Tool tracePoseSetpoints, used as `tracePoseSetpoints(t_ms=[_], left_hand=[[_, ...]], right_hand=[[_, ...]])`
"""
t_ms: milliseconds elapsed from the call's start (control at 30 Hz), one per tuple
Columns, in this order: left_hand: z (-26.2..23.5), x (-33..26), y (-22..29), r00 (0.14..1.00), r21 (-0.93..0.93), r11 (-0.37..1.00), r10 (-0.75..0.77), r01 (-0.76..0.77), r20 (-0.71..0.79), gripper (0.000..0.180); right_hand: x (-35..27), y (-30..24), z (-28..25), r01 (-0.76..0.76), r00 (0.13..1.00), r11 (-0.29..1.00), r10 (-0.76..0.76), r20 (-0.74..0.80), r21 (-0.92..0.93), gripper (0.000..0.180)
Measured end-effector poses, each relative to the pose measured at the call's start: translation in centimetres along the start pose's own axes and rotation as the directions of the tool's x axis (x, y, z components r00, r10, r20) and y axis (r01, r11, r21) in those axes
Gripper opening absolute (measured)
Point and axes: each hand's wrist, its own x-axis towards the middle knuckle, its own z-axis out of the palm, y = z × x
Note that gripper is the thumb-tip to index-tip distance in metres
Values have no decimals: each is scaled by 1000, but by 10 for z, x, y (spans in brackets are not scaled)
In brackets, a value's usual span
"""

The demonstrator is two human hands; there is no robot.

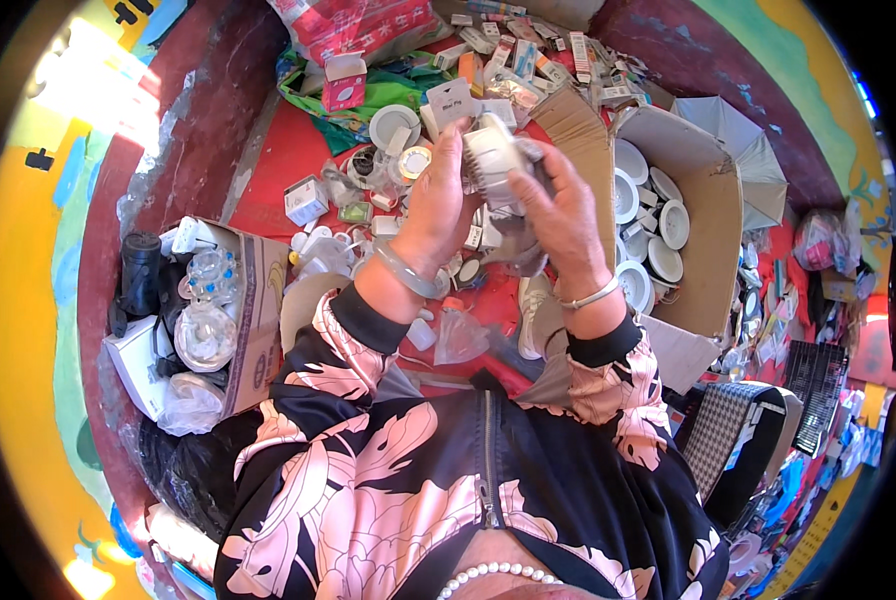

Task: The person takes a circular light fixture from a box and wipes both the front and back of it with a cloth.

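Observation:
Both my hands are raised in front of me around a white, ribbed, block-like thing (495, 160) whose exact kind I cannot make out. My left hand (436, 205) is closed on its left edge. On the other side my right hand (571, 210) presses a grey cloth (525, 250) against it, thumb on the white face. Some of the cloth hangs below the fingers. Just beyond the left hand is a white printed card (452, 103). Round white lamp fittings (394, 128) and a roll of tape (414, 162) lie past that hand.
An open cardboard box (703, 300) of round white lamp fittings stands at right. Another carton (253, 320) at left holds clear plastic pieces and a black cylinder (140, 272). Small boxes (523, 60) pile up at the back. A pink box (344, 82) sits on green cloth.

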Motion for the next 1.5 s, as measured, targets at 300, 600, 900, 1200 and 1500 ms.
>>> tracePoseSetpoints(t_ms=[300, 600, 900, 1200, 1500], left_hand=[[-6, 6, 10, 962, 440, 855, 233, -274, 146, 51], [-8, 6, 18, 864, 710, 551, 477, -439, 164, 53], [16, -8, 40, 933, 316, 946, -172, 67, 316, 61], [14, -14, 53, 971, 320, 947, -38, -40, 234, 55], [6, -14, 36, 957, 490, 852, 44, -186, 287, 55]], right_hand=[[13, 9, -26, -10, 991, 843, 80, -106, 537, 29], [17, 8, -43, -13, 990, 747, 101, -94, 665, 30], [10, 8, -38, -148, 987, 643, 147, 69, 752, 28], [21, 12, -55, -36, 967, 711, 202, -154, 703, 24], [-4, -30, -38, 346, 934, 901, -304, -186, 262, 30]])
